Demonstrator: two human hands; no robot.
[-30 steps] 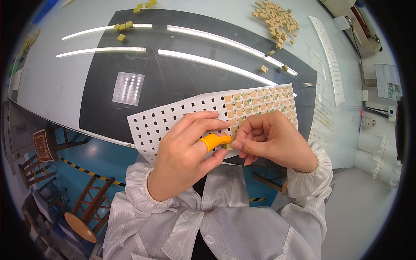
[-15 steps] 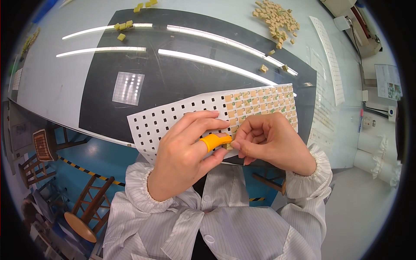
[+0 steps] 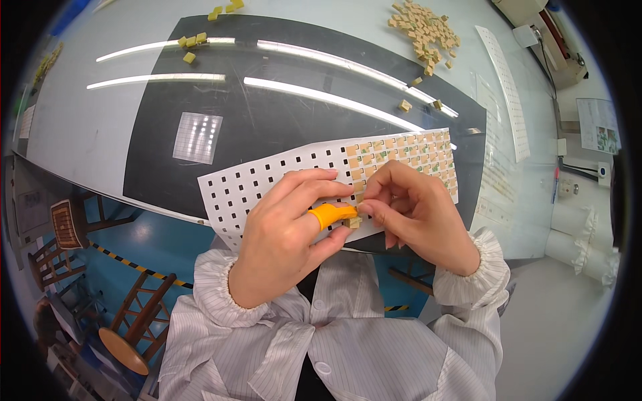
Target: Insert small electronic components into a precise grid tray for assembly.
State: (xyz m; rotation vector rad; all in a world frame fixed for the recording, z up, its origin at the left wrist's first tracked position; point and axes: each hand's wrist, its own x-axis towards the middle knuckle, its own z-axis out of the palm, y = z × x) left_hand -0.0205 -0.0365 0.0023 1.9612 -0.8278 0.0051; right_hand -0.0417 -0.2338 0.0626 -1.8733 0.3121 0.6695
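My left hand (image 3: 284,217) pinches a small tan block (image 3: 352,222) between its thumb and a finger that wears a yellow finger cover (image 3: 331,216). Beside the block, my right hand (image 3: 418,207) has its thumb and index finger pressed together. Whatever those fingertips hold is too small to make out. Beneath both hands lies a white sheet (image 3: 257,183) with rows of small dark squares. Rows of tan pieces (image 3: 403,151), some with green marks, cover its right part. My hands hide the sheet's near middle.
Under the sheet is a dark mat (image 3: 287,117) on the pale table. A heap of tan blocks (image 3: 428,33) lies at the far right, and yellowish blocks (image 3: 192,41) are scattered at the far left. A small translucent gridded sheet (image 3: 197,137) rests left of centre. Wooden chairs (image 3: 140,317) stand lower left.
My right hand has shifted slightly, its knuckles rising away from me and its fingertips moving up beside the finger cover. More of the tan block shows. My left hand stays almost still.
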